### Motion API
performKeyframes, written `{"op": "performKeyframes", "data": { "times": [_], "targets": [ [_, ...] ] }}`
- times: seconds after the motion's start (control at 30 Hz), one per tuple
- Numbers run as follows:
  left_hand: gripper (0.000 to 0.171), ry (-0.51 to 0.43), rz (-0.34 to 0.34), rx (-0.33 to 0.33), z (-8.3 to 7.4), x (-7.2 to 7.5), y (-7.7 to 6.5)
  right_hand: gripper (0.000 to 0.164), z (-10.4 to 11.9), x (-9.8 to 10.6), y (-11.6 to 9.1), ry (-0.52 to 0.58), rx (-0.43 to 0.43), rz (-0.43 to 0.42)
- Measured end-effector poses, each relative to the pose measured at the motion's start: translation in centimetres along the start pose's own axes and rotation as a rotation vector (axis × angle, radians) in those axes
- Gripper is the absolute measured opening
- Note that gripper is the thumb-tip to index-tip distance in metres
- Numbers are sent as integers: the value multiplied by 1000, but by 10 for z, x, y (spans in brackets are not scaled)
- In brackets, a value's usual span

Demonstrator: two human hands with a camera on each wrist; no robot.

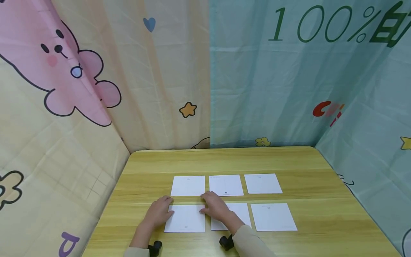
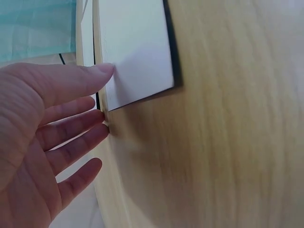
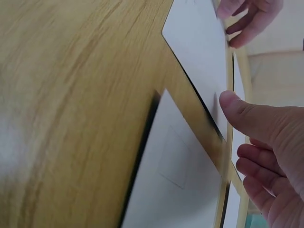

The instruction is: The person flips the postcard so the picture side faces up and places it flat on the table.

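Six white cards lie in two rows on the table. My left hand (image 1: 158, 211) is at the left side of the front-left card (image 1: 185, 221), its thumb overlapping that card's edge and its fingers extended past the corner in the left wrist view. At the opposite side is my right hand (image 1: 216, 207), thumb at the card's right edge, fingers loosely bent toward the gap between the rows. The right forearm partly hides the front-middle card (image 1: 240, 212). In the right wrist view, a faint rectangle outline shows on this front-middle card (image 3: 175, 180).
The back row holds a left card (image 1: 188, 186), a middle card (image 1: 226, 185) with a small dark mark, and a right card (image 1: 263, 184). A front-right card (image 1: 274, 217) lies beyond the right arm. Printed curtains (image 1: 257, 89) enclose the wooden table (image 1: 337, 214).
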State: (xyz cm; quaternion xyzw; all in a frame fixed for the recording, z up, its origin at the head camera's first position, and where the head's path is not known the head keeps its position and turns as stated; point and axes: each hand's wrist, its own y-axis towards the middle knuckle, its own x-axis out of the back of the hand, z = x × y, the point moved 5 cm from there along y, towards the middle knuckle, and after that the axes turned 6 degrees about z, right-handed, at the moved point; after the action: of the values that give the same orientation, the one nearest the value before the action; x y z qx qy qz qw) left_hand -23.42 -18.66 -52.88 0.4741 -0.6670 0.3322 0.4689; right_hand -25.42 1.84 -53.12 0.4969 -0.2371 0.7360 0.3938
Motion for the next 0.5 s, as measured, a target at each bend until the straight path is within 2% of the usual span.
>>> {"op": "performKeyframes", "data": {
  "times": [0.3, 0.5],
  "targets": [
    [42, 5, 7, -18, -2, 3, 3, 46, 2, -3, -1, -13, 53, -8],
    [42, -5, 25, -25, -2, 0, 6, 45, 2, -5, 2, -1, 42, 16]
  ]
}}
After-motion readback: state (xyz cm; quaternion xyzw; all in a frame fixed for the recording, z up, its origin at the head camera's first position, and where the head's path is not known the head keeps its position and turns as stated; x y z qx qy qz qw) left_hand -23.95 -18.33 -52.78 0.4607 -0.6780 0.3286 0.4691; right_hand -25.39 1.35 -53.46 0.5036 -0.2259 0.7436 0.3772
